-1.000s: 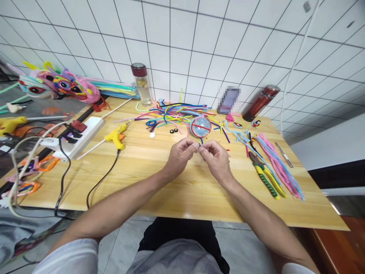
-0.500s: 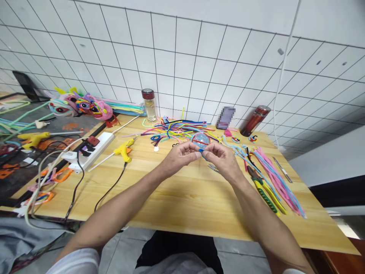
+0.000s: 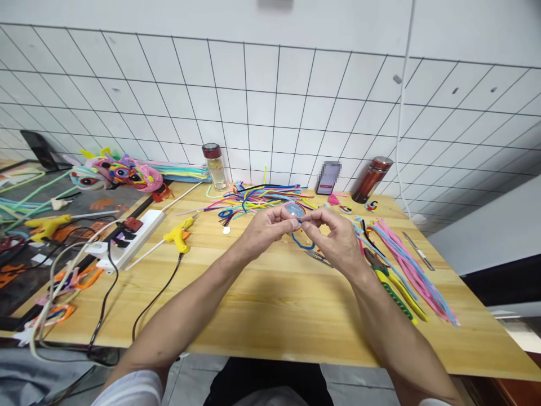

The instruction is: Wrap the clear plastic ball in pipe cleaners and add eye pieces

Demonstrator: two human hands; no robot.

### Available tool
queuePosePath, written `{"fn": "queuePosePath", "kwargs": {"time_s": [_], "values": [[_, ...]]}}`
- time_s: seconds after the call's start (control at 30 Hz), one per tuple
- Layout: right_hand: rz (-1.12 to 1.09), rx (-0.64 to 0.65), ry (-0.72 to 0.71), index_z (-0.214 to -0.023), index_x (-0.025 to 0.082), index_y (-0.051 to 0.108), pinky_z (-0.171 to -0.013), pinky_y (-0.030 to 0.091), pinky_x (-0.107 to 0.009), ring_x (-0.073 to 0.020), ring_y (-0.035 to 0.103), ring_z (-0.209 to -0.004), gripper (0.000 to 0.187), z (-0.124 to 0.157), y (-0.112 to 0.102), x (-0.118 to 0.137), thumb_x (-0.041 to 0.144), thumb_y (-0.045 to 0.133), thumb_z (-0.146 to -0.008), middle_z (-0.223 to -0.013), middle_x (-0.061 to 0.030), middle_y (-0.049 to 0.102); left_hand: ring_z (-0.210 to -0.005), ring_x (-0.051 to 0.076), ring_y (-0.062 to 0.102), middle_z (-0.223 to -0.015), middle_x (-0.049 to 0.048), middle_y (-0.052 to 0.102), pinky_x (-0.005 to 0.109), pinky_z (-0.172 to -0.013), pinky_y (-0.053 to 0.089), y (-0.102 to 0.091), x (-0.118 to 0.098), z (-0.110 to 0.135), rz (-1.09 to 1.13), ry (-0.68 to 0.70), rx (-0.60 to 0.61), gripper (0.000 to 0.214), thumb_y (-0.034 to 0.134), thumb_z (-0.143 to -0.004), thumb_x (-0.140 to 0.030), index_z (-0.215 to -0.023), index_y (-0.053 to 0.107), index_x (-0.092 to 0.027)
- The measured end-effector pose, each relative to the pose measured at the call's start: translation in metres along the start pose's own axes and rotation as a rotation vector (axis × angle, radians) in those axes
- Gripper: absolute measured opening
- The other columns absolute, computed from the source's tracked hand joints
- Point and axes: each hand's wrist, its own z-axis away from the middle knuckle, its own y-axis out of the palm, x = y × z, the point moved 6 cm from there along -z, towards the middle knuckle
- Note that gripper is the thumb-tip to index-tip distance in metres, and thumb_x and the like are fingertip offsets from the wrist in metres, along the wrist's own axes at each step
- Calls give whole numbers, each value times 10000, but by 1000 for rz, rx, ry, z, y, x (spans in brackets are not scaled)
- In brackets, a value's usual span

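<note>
My left hand [image 3: 268,230] and my right hand [image 3: 336,237] meet above the middle of the table, both closed in a pinch. Between their fingertips is a blue pipe cleaner [image 3: 302,245], part of which loops down below the fingers. Just behind the fingertips shows a clear, round, dome-like piece [image 3: 295,210]; the fingers cover its lower part, and I cannot tell which hand bears it. Small thread snips [image 3: 318,257] lie on the table under my right hand.
Behind my hands spreads a pile of coloured pipe cleaners [image 3: 257,197]. Yellow-green pliers [image 3: 391,285] and pink pipe cleaners [image 3: 408,265] lie to the right. A yellow glue gun [image 3: 179,234] and a corded power strip [image 3: 133,242] are left. A glass bottle [image 3: 216,168] and a red flask [image 3: 372,180] stand behind.
The blue pipe cleaner now hangs in a loop below my fingers. The clear round piece shows less, and its red stripe is no longer visible. The view has shifted slightly.
</note>
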Motion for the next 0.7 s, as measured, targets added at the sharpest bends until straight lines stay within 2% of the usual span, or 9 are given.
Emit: {"fn": "queuePosePath", "kwargs": {"time_s": [0.23,0.5,0.6,0.7], "values": [[95,-122,-101,-896,241,705,-666,513,-309,-155,606,-672,87,4,1,4,179,643,-900,-769,-2,689,-470,48,365,-611,-50,544,217,-460,260,6,7,-3,185,35,-65,395,847,-738,-476,-764,595,-173],[176,-224,-183,-918,242,680,-682,514,-317,-157,616,-678,108,13,10,12,151,622,-924,-781,-5,694,-503,40,393,-663,-44,592,202,-504,314,20,24,7,423,149,-249,373,843,-777,-456,-821,606,-171],[190,-229,-181,-916,247,675,-678,517,-320,-163,618,-679,113,13,9,11,152,613,-919,-779,-7,693,-497,38,396,-698,-38,606,211,-501,317,22,25,6,428,135,-218,396,840,-775,-480,-808,591,-174],[217,-190,-186,-906,253,674,-685,517,-323,-172,623,-697,129,10,5,8,147,604,-914,-777,-9,684,-501,42,403,-726,-23,622,220,-496,310,17,21,1,325,86,-104,395,818,-784,-502,-803,606,-169]]}}
